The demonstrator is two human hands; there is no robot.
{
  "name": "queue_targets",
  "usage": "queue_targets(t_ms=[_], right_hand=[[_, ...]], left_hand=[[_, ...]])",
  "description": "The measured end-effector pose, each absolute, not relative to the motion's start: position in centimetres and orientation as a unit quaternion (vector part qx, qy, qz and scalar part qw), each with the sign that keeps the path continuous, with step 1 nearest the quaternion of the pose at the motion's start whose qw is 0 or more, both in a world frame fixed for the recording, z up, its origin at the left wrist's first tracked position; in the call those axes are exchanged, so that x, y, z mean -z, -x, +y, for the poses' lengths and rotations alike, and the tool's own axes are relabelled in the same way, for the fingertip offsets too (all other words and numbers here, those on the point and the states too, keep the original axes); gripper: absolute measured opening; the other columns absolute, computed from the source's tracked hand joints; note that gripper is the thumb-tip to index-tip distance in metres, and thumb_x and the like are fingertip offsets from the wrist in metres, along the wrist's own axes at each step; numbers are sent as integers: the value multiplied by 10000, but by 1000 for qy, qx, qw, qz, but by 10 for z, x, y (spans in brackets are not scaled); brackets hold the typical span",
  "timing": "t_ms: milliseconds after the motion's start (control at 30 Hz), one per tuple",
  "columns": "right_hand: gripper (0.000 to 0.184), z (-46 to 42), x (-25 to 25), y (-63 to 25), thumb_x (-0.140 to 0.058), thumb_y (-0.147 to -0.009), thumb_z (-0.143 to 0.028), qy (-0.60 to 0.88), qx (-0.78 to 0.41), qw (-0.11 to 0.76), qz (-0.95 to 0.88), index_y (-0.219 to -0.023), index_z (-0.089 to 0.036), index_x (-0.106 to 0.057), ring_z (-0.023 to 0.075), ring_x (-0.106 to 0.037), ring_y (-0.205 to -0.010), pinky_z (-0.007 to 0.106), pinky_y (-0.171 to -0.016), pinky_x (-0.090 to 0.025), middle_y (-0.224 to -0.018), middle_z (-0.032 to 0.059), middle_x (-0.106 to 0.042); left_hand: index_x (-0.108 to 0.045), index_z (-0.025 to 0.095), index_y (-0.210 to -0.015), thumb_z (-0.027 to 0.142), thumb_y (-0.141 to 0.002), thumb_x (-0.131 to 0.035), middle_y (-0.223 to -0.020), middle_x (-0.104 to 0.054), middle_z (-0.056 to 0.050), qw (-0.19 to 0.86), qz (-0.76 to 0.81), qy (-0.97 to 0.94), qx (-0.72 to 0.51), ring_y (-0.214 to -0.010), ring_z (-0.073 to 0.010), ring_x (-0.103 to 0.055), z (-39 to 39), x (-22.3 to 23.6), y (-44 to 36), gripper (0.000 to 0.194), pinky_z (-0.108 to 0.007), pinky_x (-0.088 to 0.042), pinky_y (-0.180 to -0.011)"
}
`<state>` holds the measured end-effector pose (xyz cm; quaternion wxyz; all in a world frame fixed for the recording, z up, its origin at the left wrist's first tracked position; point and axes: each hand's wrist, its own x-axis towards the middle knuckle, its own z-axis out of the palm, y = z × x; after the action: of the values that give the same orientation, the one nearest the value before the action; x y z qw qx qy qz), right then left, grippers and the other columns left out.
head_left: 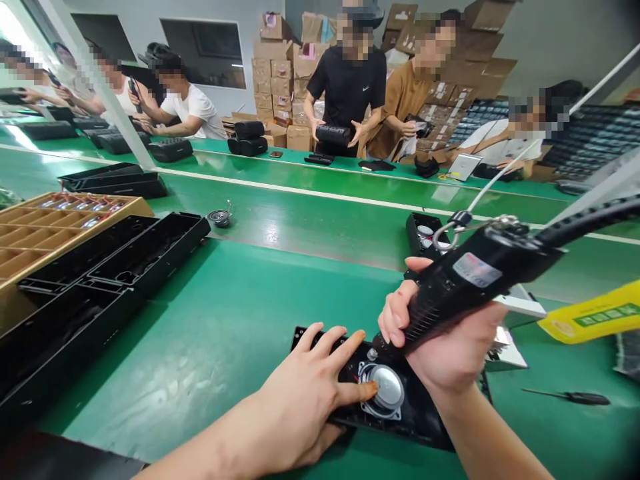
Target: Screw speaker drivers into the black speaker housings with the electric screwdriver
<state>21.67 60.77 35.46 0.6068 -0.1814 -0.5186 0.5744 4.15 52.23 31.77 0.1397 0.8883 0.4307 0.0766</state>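
Observation:
My right hand (450,340) is wrapped round a black electric screwdriver (445,287), which slants down to the left. Its tip is at a corner of a round speaker (387,388) with a silver back, set in a black plastic housing panel (425,420). My left hand (310,387) lies over the left part of the panel with fingers spread, one fingertip touching the speaker. Its thumb is near the panel's front edge. The exact contact of the screwdriver bit is too small to make out.
Black housings (150,260) and a divided cardboard box (50,227) of speakers stand at left. A loose speaker (220,217) lies beyond. At right are a thin screwdriver (575,397), a yellow tag (595,313) and another housing (425,230). Several people work across the green line.

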Motion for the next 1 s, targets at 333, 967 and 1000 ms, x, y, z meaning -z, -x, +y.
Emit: queue_targets(t_ms=[333, 967, 1000], right_hand=[[713, 613, -340, -215, -589, -843, -886, 184, -593, 582, -524, -1190, -264, -637, 118, -470, -385, 232, -391, -413, -612, -55, -570], [716, 614, -322, -219, -570, -849, -895, 158, -618, 539, -550, -1183, -262, -597, 113, -477, -416, 230, -418, -421, -641, -48, -561], [716, 614, -321, -219, -584, -840, -895, 155, -625, 530, -552, -1177, -264, -599, 116, -482, -419, 232, -417, -419, -642, -46, -563]], left_hand=[[-556, 408, -1499, 349, -874, -786, -1728, -297, -88, 152, 427, -888, -77, -1496, -414, -391, 522, -323, -41, 668, -708, -299, -1215], [-589, 424, -1469, 381, -859, -807, -1650, -412, -67, 158, 431, -884, -89, -1470, -405, -417, 524, -324, -39, 649, -685, -283, -1230], [-591, 426, -1465, 387, -862, -804, -1638, -426, -65, 159, 433, -883, -89, -1466, -401, -418, 523, -324, -39, 640, -679, -285, -1230]])
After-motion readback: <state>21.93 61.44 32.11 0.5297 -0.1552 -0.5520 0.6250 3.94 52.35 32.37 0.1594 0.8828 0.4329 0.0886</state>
